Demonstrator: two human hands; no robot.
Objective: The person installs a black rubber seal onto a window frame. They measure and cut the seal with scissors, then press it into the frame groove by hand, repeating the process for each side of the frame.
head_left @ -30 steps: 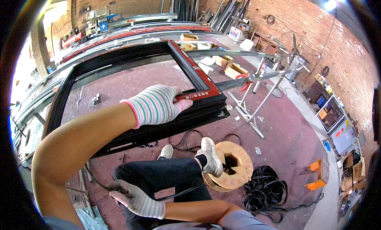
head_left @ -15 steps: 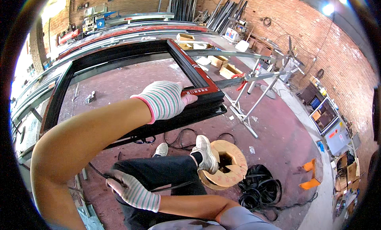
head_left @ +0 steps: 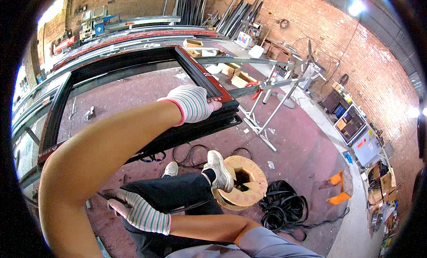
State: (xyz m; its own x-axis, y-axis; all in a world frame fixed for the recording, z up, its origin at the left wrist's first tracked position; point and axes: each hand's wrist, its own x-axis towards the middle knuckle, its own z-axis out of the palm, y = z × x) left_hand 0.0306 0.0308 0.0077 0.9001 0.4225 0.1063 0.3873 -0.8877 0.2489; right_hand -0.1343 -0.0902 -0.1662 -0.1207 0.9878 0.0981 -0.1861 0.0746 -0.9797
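I'm facing the black-and-red frame (head_left: 202,75), which is lying in front of me. A metal stand (head_left: 245,89) is reaching out beyond the frame's right side. Below the frame, toward its right, a cardboard spool (head_left: 259,182) is sitting on the floor, with a black coil (head_left: 284,209) lying farther right. I'm laying the left hand (head_left: 191,104), partly curled, over the frame's near right corner; how firmly it's gripping I can't tell. Nearer me than the frame, I'm closing the right hand (head_left: 140,211) around a thin black strip (head_left: 189,207).
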